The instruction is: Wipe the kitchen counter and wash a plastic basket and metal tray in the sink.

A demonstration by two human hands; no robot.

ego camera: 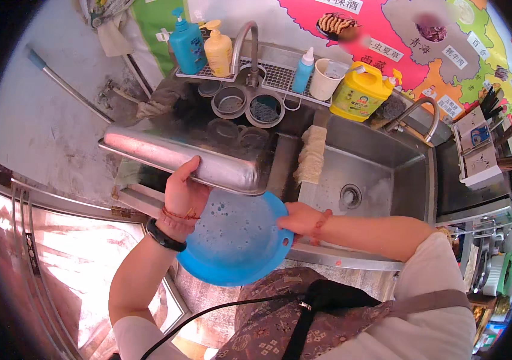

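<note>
My left hand (188,189) grips the near rim of a rectangular stainless steel pan (165,155), its thumb on the pan's side. The pan is tilted over the left side of the sink counter. My right hand (298,219) holds the right rim of a round blue plastic basin (233,270), close to a hole in that rim. Soapy water with bubbles (238,225) lies in the basin. The pan's near edge is above the basin's far rim; whether they touch I cannot tell. The fingers of both hands are partly hidden.
A steel sink (368,168) is on the right, with a rolled beige cloth (312,155) over its left edge. Two curved faucets (253,54) stand behind. Pump bottles (188,45), a yellow detergent jug (359,92) and a white cup (325,81) line the back. Round strainers (265,110) lie beyond the pan.
</note>
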